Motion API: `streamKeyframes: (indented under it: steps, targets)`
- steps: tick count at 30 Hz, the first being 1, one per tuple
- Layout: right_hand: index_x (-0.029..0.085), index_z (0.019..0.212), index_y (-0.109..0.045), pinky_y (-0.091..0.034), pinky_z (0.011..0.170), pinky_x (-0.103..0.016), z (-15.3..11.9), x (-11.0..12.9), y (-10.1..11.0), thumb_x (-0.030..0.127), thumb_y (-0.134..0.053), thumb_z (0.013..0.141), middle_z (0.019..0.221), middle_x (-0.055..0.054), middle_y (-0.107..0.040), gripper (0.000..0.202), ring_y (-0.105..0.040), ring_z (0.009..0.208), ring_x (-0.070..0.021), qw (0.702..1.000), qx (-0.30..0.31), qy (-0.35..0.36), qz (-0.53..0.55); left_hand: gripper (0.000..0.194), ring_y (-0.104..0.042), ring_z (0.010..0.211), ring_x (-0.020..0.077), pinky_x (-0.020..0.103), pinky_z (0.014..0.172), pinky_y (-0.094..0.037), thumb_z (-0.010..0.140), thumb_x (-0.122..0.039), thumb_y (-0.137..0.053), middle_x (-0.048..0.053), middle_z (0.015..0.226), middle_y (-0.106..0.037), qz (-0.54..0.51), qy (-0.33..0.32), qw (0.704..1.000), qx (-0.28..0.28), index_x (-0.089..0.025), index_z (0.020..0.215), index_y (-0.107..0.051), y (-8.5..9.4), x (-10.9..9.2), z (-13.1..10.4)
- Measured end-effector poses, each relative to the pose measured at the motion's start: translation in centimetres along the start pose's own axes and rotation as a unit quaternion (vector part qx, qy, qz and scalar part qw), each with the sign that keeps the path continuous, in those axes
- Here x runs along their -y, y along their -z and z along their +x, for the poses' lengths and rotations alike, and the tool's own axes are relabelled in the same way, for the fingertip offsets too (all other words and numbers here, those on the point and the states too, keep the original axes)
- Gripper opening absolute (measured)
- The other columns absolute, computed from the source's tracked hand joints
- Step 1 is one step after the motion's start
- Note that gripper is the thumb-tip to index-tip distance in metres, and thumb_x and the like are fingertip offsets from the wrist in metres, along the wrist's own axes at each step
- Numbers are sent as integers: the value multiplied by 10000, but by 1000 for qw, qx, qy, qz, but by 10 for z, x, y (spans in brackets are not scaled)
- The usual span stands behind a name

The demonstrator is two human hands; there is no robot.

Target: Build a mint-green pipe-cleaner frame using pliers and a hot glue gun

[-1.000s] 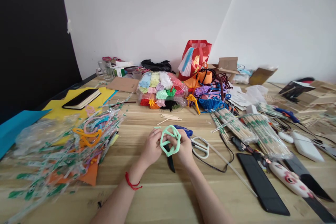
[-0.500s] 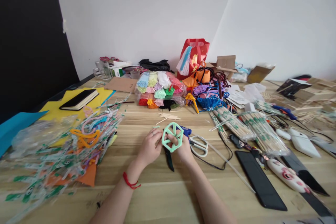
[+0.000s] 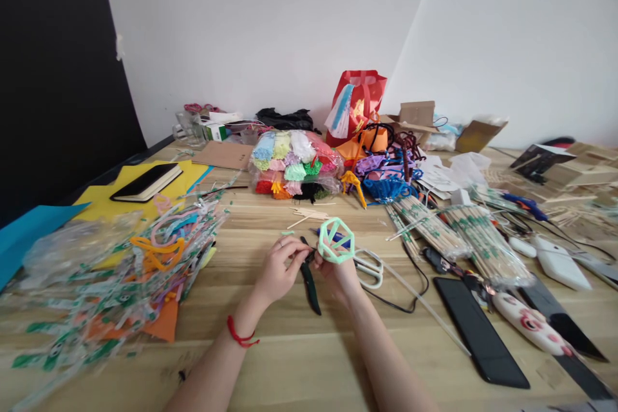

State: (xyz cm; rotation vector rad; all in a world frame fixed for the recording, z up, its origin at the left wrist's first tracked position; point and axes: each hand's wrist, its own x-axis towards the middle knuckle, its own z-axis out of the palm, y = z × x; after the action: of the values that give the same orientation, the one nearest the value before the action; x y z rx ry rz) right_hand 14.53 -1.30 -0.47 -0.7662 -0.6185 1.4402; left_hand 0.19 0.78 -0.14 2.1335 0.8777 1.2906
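Note:
My right hand (image 3: 339,275) is closed on a mint-green openwork frame (image 3: 337,240), apparently made of fuzzy pipe cleaners, with a six-sided outline and inner struts. The frame rises above the fingers, tilted. Thumb and fingers of my left hand (image 3: 280,266) are pinched together just to the left; whatever they hold is too small to make out. Under and between the hands lies a dark-handled cutting tool (image 3: 310,286), its head partly hidden by the fingers. Behind the frame shows part of a blue glue gun (image 3: 333,236). White-handled scissors (image 3: 369,270) rest right of my right hand.
Thin wooden sticks (image 3: 309,215) lie ahead. Farther back are bagged pipe cleaners (image 3: 294,161) and a red bag (image 3: 357,106). Plastic wrappers (image 3: 120,270) pile up at left. Bundled sticks (image 3: 483,241), a black phone (image 3: 480,331) and a cord (image 3: 405,309) occupy the right.
My right hand has shifted rightward with the mint-green frame, which has turned and tilted. The two hands are slightly farther apart, and more of the cutting tool shows. My left hand stays almost in place.

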Motion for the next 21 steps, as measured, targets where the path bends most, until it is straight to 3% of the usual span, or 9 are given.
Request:
streamKeyframes:
  steps: [6, 12, 15, 21]
  targets:
    - [185, 661, -585, -360, 453, -206, -1, 4, -4, 328, -747, 656, 554, 46, -477, 216, -390, 469, -76, 1000, -2, 0, 17, 123, -584, 815, 169, 277, 685, -477, 858, -217, -534, 59, 809, -633, -23, 16, 999, -17, -172, 802, -634, 2, -3, 1]
    - [164, 693, -639, -367, 477, -234, -6, 4, -4, 368, -741, 664, 612, 7, -559, 230, -455, 510, -102, 989, 33, 18, -142, 110, -574, 746, 164, 272, 640, -472, 827, -231, -563, 44, 759, -609, 9, 13, 998, -56, -176, 739, -599, 2, 2, 1]
    - [167, 732, -677, -411, 529, -261, -8, 4, -4, 365, -731, 669, 685, -16, -591, 215, -511, 573, -135, 964, 19, 91, -250, 111, -567, 754, 171, 287, 668, -475, 824, -221, -558, 48, 765, -600, 42, 7, 997, -56, -176, 732, -599, 2, 6, -1]
    - [196, 746, -707, -454, 716, -312, -9, 3, -3, 281, -626, 773, 840, -55, -572, 120, -557, 784, -187, 873, 5, 258, -414, 101, -571, 811, 193, 314, 731, -475, 834, -223, -547, 65, 814, -618, 117, -23, 991, -64, -181, 764, -607, 3, 11, -4]
